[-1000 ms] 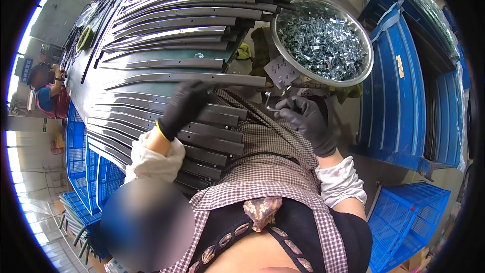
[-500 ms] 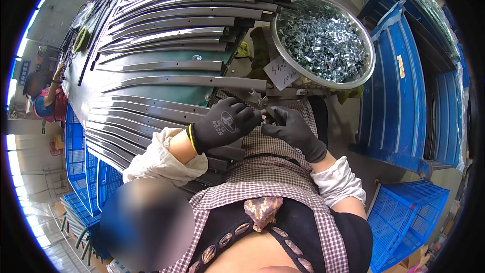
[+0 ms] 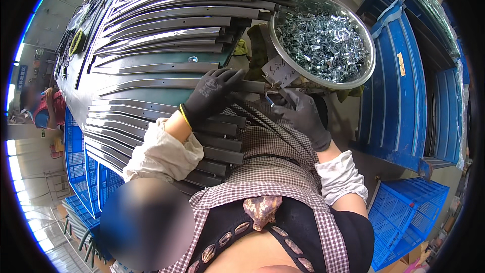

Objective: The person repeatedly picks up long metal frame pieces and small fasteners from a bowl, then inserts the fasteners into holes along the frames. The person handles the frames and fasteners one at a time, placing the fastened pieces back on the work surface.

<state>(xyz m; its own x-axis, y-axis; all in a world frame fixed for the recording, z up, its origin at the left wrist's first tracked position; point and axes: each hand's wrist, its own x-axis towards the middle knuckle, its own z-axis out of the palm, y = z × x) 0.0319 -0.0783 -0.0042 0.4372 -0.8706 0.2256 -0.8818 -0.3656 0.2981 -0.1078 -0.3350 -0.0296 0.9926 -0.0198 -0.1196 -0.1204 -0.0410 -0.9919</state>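
A: Log your hands first, with the basin (image 3: 348, 85) as reference.

B: Your right hand (image 3: 304, 117) is just on your side of the basin, thumb and fingers pinching a small bent metal piece (image 3: 271, 99). Too small to tell whether there is a second one. Your left hand (image 3: 214, 88) is left of the basin, laid across a long dark bar (image 3: 156, 84) near its end. Whether its fingers close beneath the bar: cannot tell, underside hidden.

A: Reason for the pinch?

B: Judgement: fingertips only, so the bent part stays exposed and you can see and steer it. It is near the bar's end; contact unclear.

A: And the bar's position?

B: It lies left of the basin, its end jutting past the edge of the table (image 3: 174, 58). Probably this leaves that end reachable from above and below, while your left hand would steady it.

A: Surroundings?

B: Loose metal pieces (image 3: 323, 40) are heaped in the basin, likely for a short reach from your right hand. A card (image 3: 275, 70) sits by its near-left rim, perhaps a label. Other bars (image 3: 192, 12) lie in rows left of the basin, presumably to keep their ends accessible.
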